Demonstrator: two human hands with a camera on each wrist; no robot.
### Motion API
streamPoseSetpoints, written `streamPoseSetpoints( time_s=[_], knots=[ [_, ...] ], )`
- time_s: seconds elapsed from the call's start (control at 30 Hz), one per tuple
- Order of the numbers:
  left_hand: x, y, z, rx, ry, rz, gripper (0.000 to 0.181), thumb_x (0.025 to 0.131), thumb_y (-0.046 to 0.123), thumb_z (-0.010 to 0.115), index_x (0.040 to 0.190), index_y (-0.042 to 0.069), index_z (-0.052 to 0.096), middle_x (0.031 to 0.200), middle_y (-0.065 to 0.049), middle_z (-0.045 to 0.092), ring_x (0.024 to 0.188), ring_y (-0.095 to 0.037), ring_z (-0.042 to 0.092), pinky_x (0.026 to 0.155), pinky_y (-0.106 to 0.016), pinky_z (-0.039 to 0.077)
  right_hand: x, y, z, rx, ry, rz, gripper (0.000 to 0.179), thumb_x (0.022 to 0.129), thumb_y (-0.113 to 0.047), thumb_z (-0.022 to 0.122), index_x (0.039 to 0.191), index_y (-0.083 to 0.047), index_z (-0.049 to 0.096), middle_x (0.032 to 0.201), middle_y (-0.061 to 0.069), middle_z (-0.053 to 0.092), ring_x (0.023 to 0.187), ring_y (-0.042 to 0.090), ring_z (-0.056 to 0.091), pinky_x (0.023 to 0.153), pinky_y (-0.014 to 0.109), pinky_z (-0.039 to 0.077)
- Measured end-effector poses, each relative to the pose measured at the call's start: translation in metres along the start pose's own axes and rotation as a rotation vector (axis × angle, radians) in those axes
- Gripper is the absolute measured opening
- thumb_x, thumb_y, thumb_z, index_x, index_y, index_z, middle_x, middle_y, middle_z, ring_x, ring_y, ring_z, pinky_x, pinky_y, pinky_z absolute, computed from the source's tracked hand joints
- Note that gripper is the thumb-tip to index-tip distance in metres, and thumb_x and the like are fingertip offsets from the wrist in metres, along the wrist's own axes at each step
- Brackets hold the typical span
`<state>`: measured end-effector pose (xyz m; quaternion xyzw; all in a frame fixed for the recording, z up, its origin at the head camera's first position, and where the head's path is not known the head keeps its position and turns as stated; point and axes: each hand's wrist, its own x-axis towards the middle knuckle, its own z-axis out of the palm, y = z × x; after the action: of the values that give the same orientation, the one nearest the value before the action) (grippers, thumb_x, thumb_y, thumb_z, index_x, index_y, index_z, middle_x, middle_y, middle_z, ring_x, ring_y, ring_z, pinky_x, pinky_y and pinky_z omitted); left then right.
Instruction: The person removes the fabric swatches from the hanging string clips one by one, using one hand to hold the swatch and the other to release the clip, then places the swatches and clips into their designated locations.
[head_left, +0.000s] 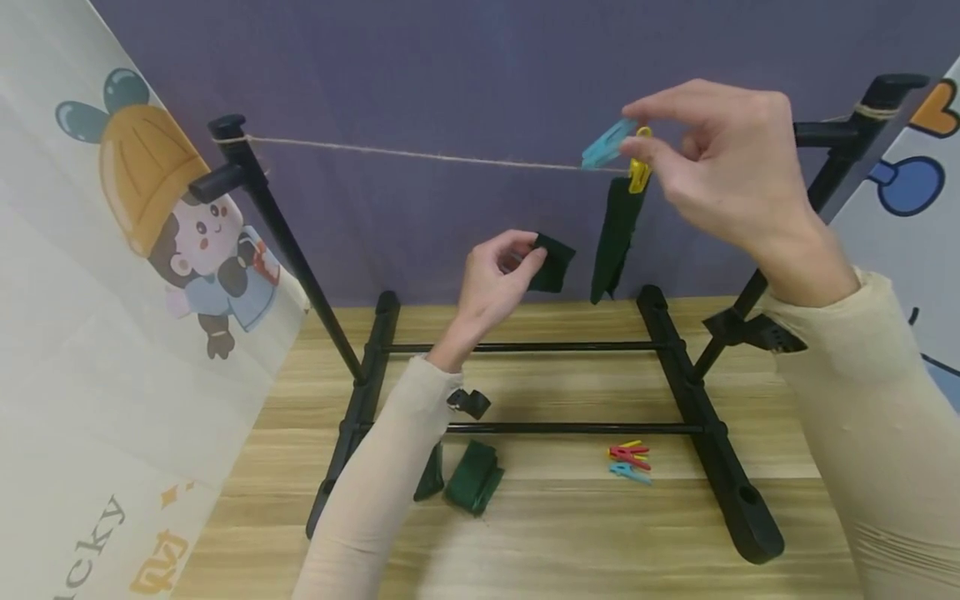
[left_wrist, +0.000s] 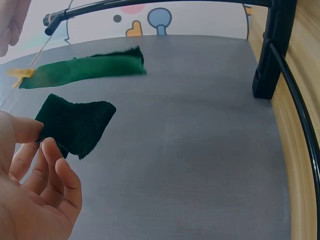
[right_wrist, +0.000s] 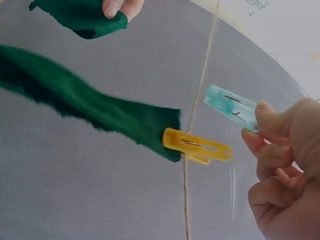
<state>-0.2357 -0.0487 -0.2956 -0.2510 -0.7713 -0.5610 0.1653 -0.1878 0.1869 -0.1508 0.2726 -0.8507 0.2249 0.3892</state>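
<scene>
Your left hand (head_left: 498,271) pinches a dark green, soft-looking fabric piece (head_left: 553,265) between thumb and fingers, below the thin tan twine line (head_left: 420,155). Your right hand (head_left: 731,162) pinches a light-blue translucent plastic clothespin (head_left: 606,143) by its handle end, close to the line; whether it touches the line cannot be told. Beneath the line, a long dark green fabric strip (head_left: 617,237) hangs from a yellow plastic clothespin (head_left: 638,171) clipped to the line.

Expect the fabric piece to be light, limp and unlikely to slip; hold it by one edge, leaving the opposite edge free. Expect the light-blue clothespin to be light, rigid and springy; press its handle ends evenly, without twisting.
</scene>
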Motion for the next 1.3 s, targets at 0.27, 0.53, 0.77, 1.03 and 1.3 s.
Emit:
streamPoseSetpoints(
  time_s=[0.27,0.53,0.77,1.03,1.3],
  knots=[
    [-0.003,-0.005,-0.003,0.008,-0.004,-0.022,0.026,0.103,0.022,0.071,0.124,0.006,0.076,0.109,-0.012,0.077,0.081,-0.021,0.069,0.072,-0.027,0.055,-0.003,0.001,0.000,0.012,0.014,0.002,0.027,0.102,-0.017,0.073,0.127,-0.008,0.078,0.114,0.014,0.079,0.046,-0.001,0.027,0.049,0.016,0.022],
    [-0.005,-0.009,-0.005,0.005,0.010,-0.039,0.024,0.101,0.023,0.074,0.118,0.007,0.078,0.106,-0.011,0.080,0.081,-0.020,0.070,0.073,-0.027,0.055,-0.009,0.004,0.001,0.029,0.014,0.021,0.027,0.100,-0.015,0.075,0.126,-0.007,0.079,0.104,0.014,0.078,0.045,-0.003,0.027,0.047,0.016,0.021],
    [-0.008,-0.013,-0.006,0.002,0.016,-0.061,0.022,0.100,0.024,0.075,0.115,0.007,0.079,0.101,-0.012,0.079,0.076,-0.025,0.069,0.063,-0.027,0.051,-0.013,0.005,0.004,0.051,0.004,0.031,0.029,0.100,-0.015,0.076,0.127,-0.009,0.078,0.106,0.011,0.078,0.043,-0.001,0.029,0.046,0.016,0.021],
    [-0.013,-0.016,-0.010,0.026,0.002,-0.064,0.024,0.100,0.026,0.076,0.116,0.009,0.080,0.104,-0.008,0.079,0.079,-0.017,0.069,0.071,-0.029,0.056,-0.018,0.008,0.007,0.082,0.010,0.030,0.029,0.099,-0.011,0.076,0.127,-0.009,0.079,0.109,0.011,0.080,0.042,-0.001,0.028,0.044,0.017,0.020],
    [-0.022,-0.021,-0.013,0.032,-0.044,-0.035,0.021,0.100,0.025,0.077,0.114,0.009,0.080,0.104,-0.008,0.080,0.078,-0.016,0.069,0.071,-0.029,0.057,-0.025,0.011,0.012,0.079,0.040,0.020,0.028,0.096,-0.009,0.079,0.124,-0.008,0.080,0.104,0.011,0.079,0.044,-0.003,0.027,0.047,0.016,0.019]
  ],
)
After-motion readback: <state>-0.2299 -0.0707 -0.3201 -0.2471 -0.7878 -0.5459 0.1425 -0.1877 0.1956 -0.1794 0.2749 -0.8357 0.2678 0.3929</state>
